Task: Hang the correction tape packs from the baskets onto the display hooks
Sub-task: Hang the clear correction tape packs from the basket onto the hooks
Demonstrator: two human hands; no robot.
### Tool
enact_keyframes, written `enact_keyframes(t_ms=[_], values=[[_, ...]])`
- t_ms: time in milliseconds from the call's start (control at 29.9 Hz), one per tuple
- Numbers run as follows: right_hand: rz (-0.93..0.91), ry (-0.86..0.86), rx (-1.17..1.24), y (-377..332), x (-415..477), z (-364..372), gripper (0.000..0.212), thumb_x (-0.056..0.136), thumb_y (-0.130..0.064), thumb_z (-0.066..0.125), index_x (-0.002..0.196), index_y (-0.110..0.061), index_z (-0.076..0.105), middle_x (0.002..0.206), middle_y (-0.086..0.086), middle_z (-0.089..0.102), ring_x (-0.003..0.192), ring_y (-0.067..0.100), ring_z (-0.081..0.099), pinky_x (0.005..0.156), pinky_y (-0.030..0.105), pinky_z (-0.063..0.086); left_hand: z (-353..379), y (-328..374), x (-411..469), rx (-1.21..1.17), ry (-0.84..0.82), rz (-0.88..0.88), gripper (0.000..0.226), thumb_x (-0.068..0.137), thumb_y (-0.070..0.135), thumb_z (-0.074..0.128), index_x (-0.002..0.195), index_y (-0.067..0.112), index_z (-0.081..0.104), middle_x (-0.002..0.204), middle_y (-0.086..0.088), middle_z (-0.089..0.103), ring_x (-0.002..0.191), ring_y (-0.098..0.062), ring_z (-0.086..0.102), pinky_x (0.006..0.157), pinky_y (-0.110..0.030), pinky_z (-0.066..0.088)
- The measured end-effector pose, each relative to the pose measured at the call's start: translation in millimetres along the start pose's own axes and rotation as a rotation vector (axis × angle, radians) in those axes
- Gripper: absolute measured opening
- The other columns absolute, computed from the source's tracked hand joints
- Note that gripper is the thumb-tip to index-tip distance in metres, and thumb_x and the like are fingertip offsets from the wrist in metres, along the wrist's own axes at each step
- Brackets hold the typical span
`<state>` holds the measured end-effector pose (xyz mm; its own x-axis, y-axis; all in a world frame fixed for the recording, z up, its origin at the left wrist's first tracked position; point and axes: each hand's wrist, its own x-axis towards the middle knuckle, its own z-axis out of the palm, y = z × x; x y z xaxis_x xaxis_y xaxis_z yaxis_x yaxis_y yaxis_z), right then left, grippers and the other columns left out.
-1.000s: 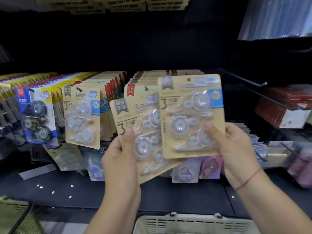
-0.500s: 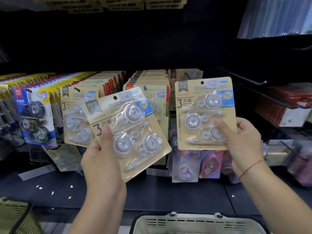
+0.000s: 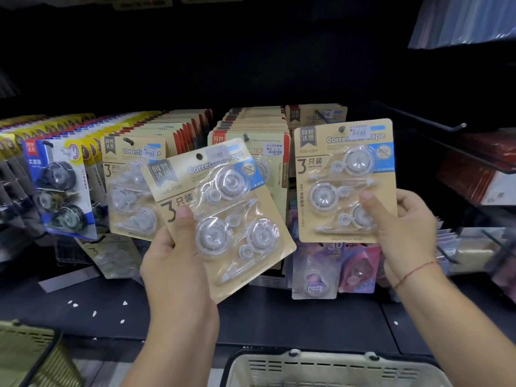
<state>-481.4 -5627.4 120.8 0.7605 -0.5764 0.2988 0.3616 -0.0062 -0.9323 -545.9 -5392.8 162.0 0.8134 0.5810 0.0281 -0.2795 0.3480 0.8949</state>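
My left hand [image 3: 178, 263] grips a tan correction tape pack [image 3: 223, 213], tilted to the right, with the thumb on its front, in front of the hanging rows. My right hand [image 3: 402, 230] holds a second tan pack [image 3: 344, 180] upright by its lower right corner. Its hang hole sits at the tip of a display hook [image 3: 321, 115] that carries one like pack behind it. Full hooks of tan packs [image 3: 134, 188] hang left of centre.
A cream basket [image 3: 329, 370] stands at the bottom centre and an olive basket [image 3: 30, 356] at the bottom left. Blue and yellow packs [image 3: 60, 188] fill the left hooks. An empty black hook [image 3: 424, 118] juts out at the right above red boxes [image 3: 480, 174]. Pink packs [image 3: 335, 269] hang lower.
The two overlapping packs have come apart. My right hand carried its pack right and up to the hook tip, while my left hand swung its pack down and left.
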Motion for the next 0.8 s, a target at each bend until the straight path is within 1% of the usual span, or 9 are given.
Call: enact_keyframes(t_ms=[100,167,234,301,434,568,702,735,802], values=[[0.010,-0.025,-0.051,14,9,7,0.019,0.080,-0.032,0.079,0.084,-0.025,0.062,0.081,-0.003,0.070,0.071,0.005,0.064,0.066,0.021,0.051,0,-1,-1,-0.003,-0.008,-0.003,0.019,0.100,0.037,0.059,0.090,0.027,0.072,0.079,0.021,0.076,0.070,0.008,0.070,0.051,-0.006,0.048],[0.009,-0.032,-0.148,20,23,17,0.020,0.082,-0.035,0.075,0.079,-0.025,0.058,0.074,-0.007,0.063,0.059,-0.005,0.057,0.054,0.009,0.042,1,-2,-2,0.005,-0.017,0.002,0.019,0.100,0.036,0.059,0.090,0.026,0.072,0.078,0.020,0.076,0.068,0.008,0.070,0.050,-0.007,0.048],[0.034,-0.026,-0.233,26,45,33,0.025,0.085,-0.038,0.072,0.077,-0.019,0.057,0.071,-0.008,0.058,0.060,0.000,0.054,0.049,0.011,0.038,1,-4,-2,0.023,-0.023,0.011,0.020,0.100,0.035,0.059,0.087,0.026,0.071,0.075,0.022,0.075,0.067,0.011,0.068,0.050,-0.004,0.046],[0.074,-0.021,-0.287,33,72,51,0.031,0.086,-0.041,0.070,0.086,-0.011,0.060,0.078,-0.001,0.061,0.073,0.015,0.058,0.062,0.024,0.043,1,-7,-2,0.031,-0.038,0.009,0.019,0.099,0.037,0.060,0.086,0.029,0.071,0.077,0.025,0.074,0.070,0.014,0.067,0.052,-0.001,0.044],[0.264,-0.011,-0.418,40,120,82,0.067,0.082,-0.053,0.069,0.121,0.001,0.059,0.118,0.015,0.064,0.105,0.033,0.063,0.089,0.044,0.053,2,-10,1,0.041,-0.044,0.004,0.026,0.098,0.038,0.061,0.077,0.029,0.073,0.077,0.025,0.074,0.068,0.014,0.066,0.051,-0.001,0.044],[0.357,-0.008,-0.392,43,146,96,0.084,0.078,-0.051,0.075,0.133,0.006,0.049,0.131,0.015,0.058,0.113,0.034,0.061,0.089,0.040,0.055,4,-10,0,0.029,-0.080,-0.002,0.038,0.099,0.038,0.059,0.066,0.043,0.078,0.080,0.019,0.077,0.069,0.007,0.071,0.051,-0.007,0.048],[0.393,-0.037,-0.577,41,149,91,0.094,0.082,-0.047,0.072,0.148,0.000,0.024,0.151,0.018,0.036,0.135,0.036,0.040,0.106,0.043,0.039,6,-11,-2,0.029,-0.102,-0.039,0.030,0.097,0.041,0.060,0.074,0.043,0.079,0.085,0.009,0.079,0.075,-0.006,0.075,0.054,-0.017,0.055],[0.372,-0.033,-0.629,36,142,87,0.092,0.083,-0.047,0.071,0.148,-0.002,0.023,0.151,0.019,0.032,0.135,0.037,0.039,0.105,0.045,0.038,6,-12,-3,0.021,-0.104,-0.048,0.029,0.097,0.041,0.060,0.075,0.041,0.079,0.085,0.007,0.079,0.075,-0.008,0.076,0.053,-0.018,0.055],[0.269,-0.049,-0.615,24,115,75,0.078,0.086,-0.047,0.068,0.142,-0.005,0.035,0.146,0.018,0.038,0.130,0.035,0.043,0.104,0.044,0.038,5,-11,-5,0.019,-0.127,-0.057,0.029,0.097,0.040,0.060,0.076,0.041,0.080,0.087,0.006,0.079,0.077,-0.008,0.076,0.053,-0.017,0.054]])
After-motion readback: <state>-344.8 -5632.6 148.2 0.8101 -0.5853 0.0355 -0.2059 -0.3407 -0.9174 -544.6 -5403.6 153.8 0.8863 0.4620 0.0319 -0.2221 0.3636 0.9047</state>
